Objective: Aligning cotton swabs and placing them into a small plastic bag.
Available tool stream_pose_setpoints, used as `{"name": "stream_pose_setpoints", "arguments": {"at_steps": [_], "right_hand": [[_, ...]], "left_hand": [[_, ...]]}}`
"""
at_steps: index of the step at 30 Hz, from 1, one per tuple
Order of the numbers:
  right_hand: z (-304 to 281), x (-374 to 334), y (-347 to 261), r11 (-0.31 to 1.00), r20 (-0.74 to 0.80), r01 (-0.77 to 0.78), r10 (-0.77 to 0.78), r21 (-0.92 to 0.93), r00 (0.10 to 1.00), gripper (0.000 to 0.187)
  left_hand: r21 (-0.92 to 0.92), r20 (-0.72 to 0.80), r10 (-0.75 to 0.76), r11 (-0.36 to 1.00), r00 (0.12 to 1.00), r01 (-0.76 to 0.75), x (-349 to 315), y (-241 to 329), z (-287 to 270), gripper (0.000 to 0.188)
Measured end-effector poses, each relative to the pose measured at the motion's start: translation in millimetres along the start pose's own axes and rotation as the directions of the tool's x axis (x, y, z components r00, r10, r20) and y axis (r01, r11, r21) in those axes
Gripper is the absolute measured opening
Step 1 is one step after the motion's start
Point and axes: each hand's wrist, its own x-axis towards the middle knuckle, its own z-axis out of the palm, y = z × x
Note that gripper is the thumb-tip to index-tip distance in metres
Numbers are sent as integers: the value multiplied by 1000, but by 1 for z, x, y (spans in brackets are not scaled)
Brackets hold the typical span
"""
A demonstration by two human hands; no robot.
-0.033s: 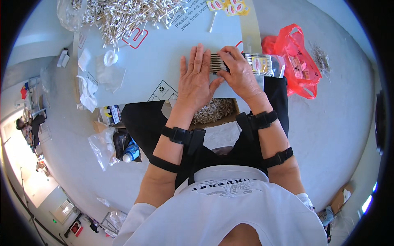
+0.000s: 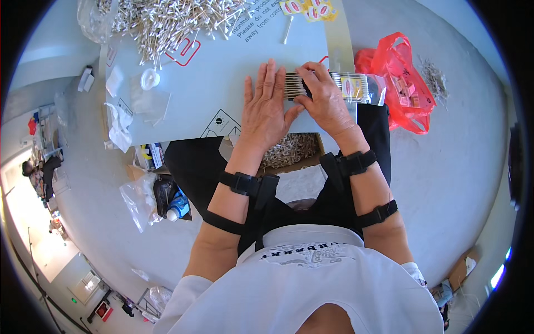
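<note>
A row of cotton swabs (image 2: 292,88) lies side by side on the pale board (image 2: 206,89), partly covered by my hands. My left hand (image 2: 266,108) lies flat at the row's left end, its fingers stretched out. Over the row bends my right hand (image 2: 327,103), its thumb and fingers gripping the swabs from the near and far sides. To the right, more of the row shows under a clear plastic bag (image 2: 377,90) with a yellow label (image 2: 351,88). What lies beneath my right palm is hidden.
Loose cotton swabs (image 2: 167,25) are heaped at the far left. A single swab (image 2: 287,30) and yellow labels (image 2: 308,8) lie at the far edge. A white tape roll (image 2: 149,79) sits left. An open box of swabs (image 2: 292,150) is below the board; a red bag (image 2: 409,92) stands right.
</note>
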Motion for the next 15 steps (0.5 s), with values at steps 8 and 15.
{"name": "stream_pose_setpoints", "arguments": {"at_steps": [8, 15], "right_hand": [[8, -11, -1, 995, -192, -46, 62, 90, 979, 18], [13, -4, -3, 973, -128, -231, 226, -27, 966, 6]], "left_hand": [[97, 114, -24, 995, 993, 13, 0, 3, 0, 87], [91, 90, -3, 996, 996, -6, 0, 0, 3, 87]]}}
